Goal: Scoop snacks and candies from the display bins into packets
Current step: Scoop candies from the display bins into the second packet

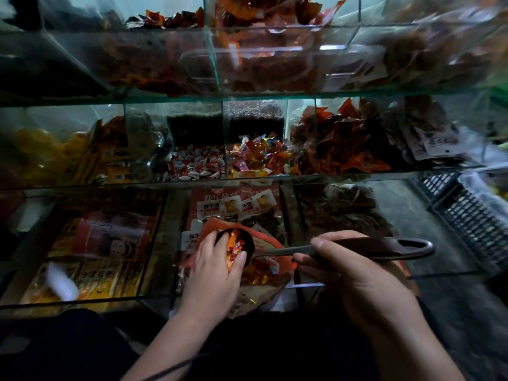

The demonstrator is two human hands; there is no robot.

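Note:
My right hand [354, 273] grips the long dark handle of a ladle-like scoop [384, 247]. Its round bowl [248, 247] holds bright wrapped candies [235, 247] and hangs over the mouth of an orange-red packet [270, 266], low in the middle of the view. My left hand [217, 268] lies over the near side of the bowl, its fingers resting on the candies and the bowl's rim. The packet sits in front of the lowest glass shelf, and more wrapped sweets show inside it below the scoop.
Three tiers of glass bins [225, 138] rise ahead. The middle tier holds red-and-white candies [196, 166], mixed bright candies [258, 155] and red packets [343, 141]. Boxed snacks [101, 243] lie under the bottom glass. A dark plastic crate [467, 210] stands at the right.

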